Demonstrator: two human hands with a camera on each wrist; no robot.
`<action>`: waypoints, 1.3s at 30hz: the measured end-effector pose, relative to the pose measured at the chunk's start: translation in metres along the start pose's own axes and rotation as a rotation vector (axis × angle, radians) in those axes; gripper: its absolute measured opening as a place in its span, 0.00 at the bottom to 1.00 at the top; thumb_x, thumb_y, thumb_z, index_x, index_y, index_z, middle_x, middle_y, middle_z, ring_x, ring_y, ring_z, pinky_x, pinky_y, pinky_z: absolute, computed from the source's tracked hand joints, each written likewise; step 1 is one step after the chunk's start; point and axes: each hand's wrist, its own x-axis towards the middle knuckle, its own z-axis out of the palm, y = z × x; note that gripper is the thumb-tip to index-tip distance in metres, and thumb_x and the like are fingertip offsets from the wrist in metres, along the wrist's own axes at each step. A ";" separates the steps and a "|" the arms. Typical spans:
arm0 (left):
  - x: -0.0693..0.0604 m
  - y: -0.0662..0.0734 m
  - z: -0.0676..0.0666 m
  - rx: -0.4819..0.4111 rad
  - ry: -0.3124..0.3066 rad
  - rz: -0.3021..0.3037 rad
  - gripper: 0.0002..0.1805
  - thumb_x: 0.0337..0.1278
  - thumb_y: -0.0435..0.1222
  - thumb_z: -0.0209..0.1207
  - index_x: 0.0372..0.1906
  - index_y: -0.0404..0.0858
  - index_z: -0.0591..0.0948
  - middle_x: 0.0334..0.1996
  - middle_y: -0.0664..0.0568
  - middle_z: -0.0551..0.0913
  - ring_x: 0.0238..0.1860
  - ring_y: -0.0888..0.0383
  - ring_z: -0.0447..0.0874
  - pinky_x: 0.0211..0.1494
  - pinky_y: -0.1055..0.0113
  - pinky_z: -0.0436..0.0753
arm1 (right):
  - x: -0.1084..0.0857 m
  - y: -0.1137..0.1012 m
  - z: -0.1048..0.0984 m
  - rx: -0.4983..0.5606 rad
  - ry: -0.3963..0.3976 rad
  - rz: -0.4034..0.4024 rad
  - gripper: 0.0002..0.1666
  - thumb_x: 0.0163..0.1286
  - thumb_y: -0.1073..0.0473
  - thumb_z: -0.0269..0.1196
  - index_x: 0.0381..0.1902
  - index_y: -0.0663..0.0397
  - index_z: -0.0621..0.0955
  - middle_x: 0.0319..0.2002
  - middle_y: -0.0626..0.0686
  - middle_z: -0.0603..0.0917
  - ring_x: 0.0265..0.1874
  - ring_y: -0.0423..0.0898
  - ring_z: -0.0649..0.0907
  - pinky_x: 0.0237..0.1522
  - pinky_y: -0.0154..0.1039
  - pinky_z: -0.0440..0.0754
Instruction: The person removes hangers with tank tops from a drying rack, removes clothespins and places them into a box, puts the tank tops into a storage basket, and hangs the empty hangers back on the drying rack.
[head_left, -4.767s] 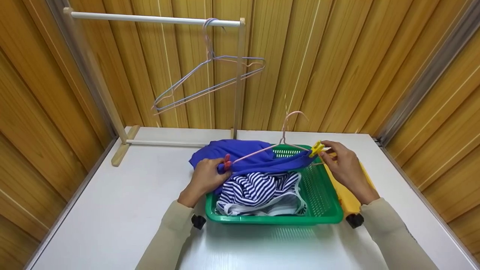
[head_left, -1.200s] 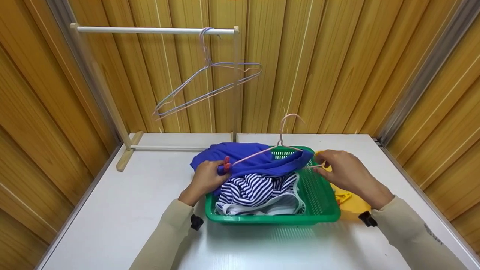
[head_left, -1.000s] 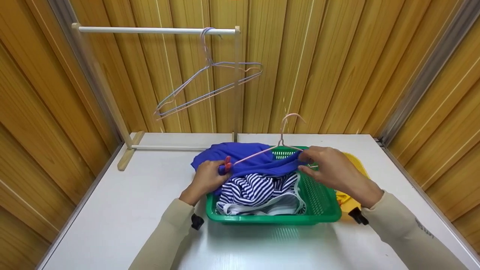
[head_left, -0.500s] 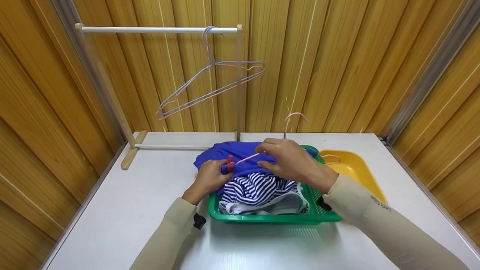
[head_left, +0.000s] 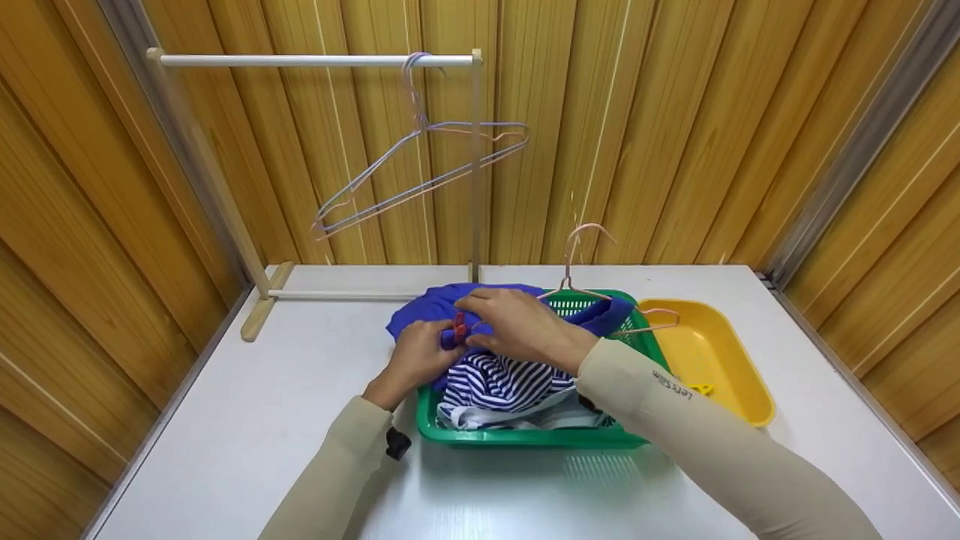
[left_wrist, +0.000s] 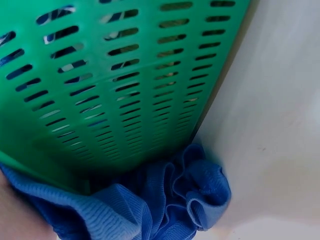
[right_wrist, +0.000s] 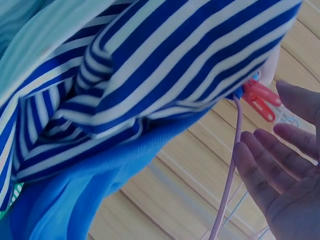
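Observation:
My left hand (head_left: pixel 420 354) pinches a bunched edge of a blue garment (head_left: pixel 429 306) at the left end of a pink hanger (head_left: pixel 646 328). A red clothespin (head_left: pixel 460 328) clamps the cloth there. My right hand (head_left: pixel 523 324) has come up beside that clothespin. In the right wrist view, its fingers are spread near the red clothespin (right_wrist: pixel 261 100), apart from it, with the hanger wire close by. The blue garment (left_wrist: pixel 170 200) spills over the side of the green basket (head_left: pixel 536 439). Below it in the basket lies a navy-and-white striped garment (head_left: pixel 499 386).
A yellow tray (head_left: pixel 694 337) right of the basket holds a yellow clothespin (head_left: pixel 702 388). Behind on the left stands a wooden rack with a white rod (head_left: pixel 285 60), where pink and lilac hangers (head_left: pixel 375 161) hang. Wood-patterned walls surround the white table (head_left: pixel 247 420).
The yellow clothespin has come off the hanger's right end. My right hand has moved left across the basket from that end to the red clothespin. My left hand stays in place.

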 end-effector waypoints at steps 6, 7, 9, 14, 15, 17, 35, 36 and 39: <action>0.000 0.000 0.000 0.005 0.009 0.008 0.15 0.50 0.44 0.68 0.39 0.38 0.86 0.32 0.45 0.89 0.38 0.44 0.87 0.49 0.45 0.80 | 0.011 -0.006 0.006 -0.021 0.035 -0.071 0.24 0.68 0.52 0.65 0.60 0.53 0.79 0.55 0.53 0.83 0.54 0.50 0.83 0.58 0.47 0.79; 0.000 0.000 0.000 0.006 0.009 0.009 0.15 0.49 0.44 0.68 0.39 0.39 0.86 0.33 0.45 0.89 0.39 0.44 0.87 0.49 0.45 0.80 | 0.012 -0.007 0.007 -0.028 0.043 -0.083 0.23 0.68 0.53 0.66 0.58 0.54 0.80 0.53 0.52 0.84 0.52 0.49 0.83 0.57 0.46 0.80; 0.000 0.000 0.000 0.000 0.006 0.012 0.15 0.49 0.44 0.68 0.39 0.39 0.86 0.32 0.46 0.89 0.37 0.45 0.87 0.48 0.46 0.81 | 0.014 -0.007 0.009 -0.035 0.064 -0.114 0.19 0.67 0.55 0.66 0.54 0.54 0.82 0.48 0.52 0.85 0.48 0.48 0.84 0.53 0.45 0.81; -0.001 -0.001 0.001 -0.013 0.010 0.027 0.14 0.50 0.45 0.68 0.38 0.40 0.86 0.28 0.48 0.88 0.31 0.50 0.85 0.41 0.51 0.82 | 0.017 -0.008 0.015 -0.029 0.115 -0.166 0.12 0.66 0.59 0.66 0.47 0.55 0.84 0.42 0.52 0.86 0.42 0.47 0.85 0.47 0.44 0.82; -0.001 -0.001 0.001 -0.014 0.010 0.027 0.14 0.51 0.45 0.68 0.38 0.40 0.86 0.28 0.48 0.88 0.31 0.50 0.85 0.41 0.51 0.82 | 0.017 -0.008 0.015 -0.024 0.120 -0.161 0.11 0.66 0.60 0.66 0.46 0.55 0.84 0.41 0.52 0.86 0.41 0.47 0.85 0.47 0.43 0.83; -0.001 -0.001 0.001 -0.016 0.015 0.029 0.13 0.50 0.45 0.68 0.37 0.40 0.86 0.28 0.48 0.88 0.31 0.50 0.85 0.41 0.52 0.82 | 0.017 -0.009 0.016 -0.014 0.126 -0.138 0.10 0.66 0.61 0.66 0.45 0.56 0.84 0.40 0.52 0.86 0.40 0.48 0.85 0.46 0.44 0.83; 0.000 -0.001 0.000 -0.004 0.004 0.027 0.09 0.50 0.42 0.67 0.33 0.42 0.84 0.23 0.52 0.84 0.25 0.58 0.73 0.35 0.59 0.75 | 0.019 -0.006 0.015 0.039 0.183 -0.149 0.04 0.62 0.68 0.67 0.31 0.56 0.87 0.31 0.50 0.89 0.34 0.47 0.87 0.41 0.42 0.85; 0.000 -0.001 0.000 -0.005 0.004 0.028 0.08 0.50 0.42 0.67 0.33 0.42 0.84 0.23 0.52 0.84 0.25 0.58 0.74 0.36 0.59 0.76 | 0.018 -0.006 0.015 0.044 0.188 -0.150 0.04 0.62 0.68 0.66 0.30 0.56 0.87 0.30 0.50 0.89 0.33 0.47 0.87 0.40 0.41 0.85; 0.000 -0.001 0.000 -0.003 0.008 0.030 0.09 0.50 0.42 0.67 0.34 0.43 0.85 0.25 0.51 0.86 0.26 0.56 0.77 0.37 0.56 0.78 | 0.018 -0.005 0.015 0.046 0.204 -0.164 0.05 0.60 0.70 0.66 0.29 0.56 0.87 0.30 0.50 0.89 0.33 0.47 0.87 0.40 0.41 0.85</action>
